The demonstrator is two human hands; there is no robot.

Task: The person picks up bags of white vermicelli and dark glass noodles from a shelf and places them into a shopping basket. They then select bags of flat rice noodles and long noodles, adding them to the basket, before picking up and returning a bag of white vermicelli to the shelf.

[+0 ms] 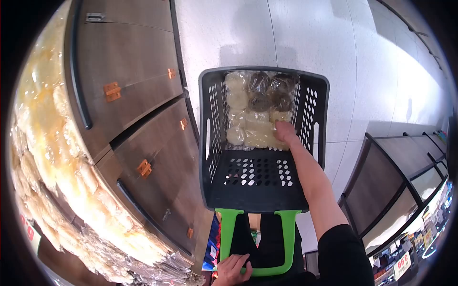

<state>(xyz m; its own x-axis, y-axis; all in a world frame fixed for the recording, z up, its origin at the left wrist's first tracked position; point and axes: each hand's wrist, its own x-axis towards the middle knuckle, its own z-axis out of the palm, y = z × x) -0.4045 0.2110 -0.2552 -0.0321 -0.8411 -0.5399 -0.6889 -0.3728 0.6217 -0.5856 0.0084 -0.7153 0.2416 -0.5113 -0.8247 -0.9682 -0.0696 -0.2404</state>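
A black shopping basket with a green handle is in front of me. Inside, at its far end, lie clear plastic packs of pale, round items and dark ones. My right hand reaches into the basket and touches a pale pack at the right; its fingers look closed together, and what they grip is partly hidden. At the bottom, my left hand lies at the near left corner of the green handle, fingers bent around it.
On the left, many plastic-wrapped pale goods lie on top of a brown wooden cabinet with black handles and orange hinges. A dark-framed display stand and a price sign are at the right. The floor is light tile.
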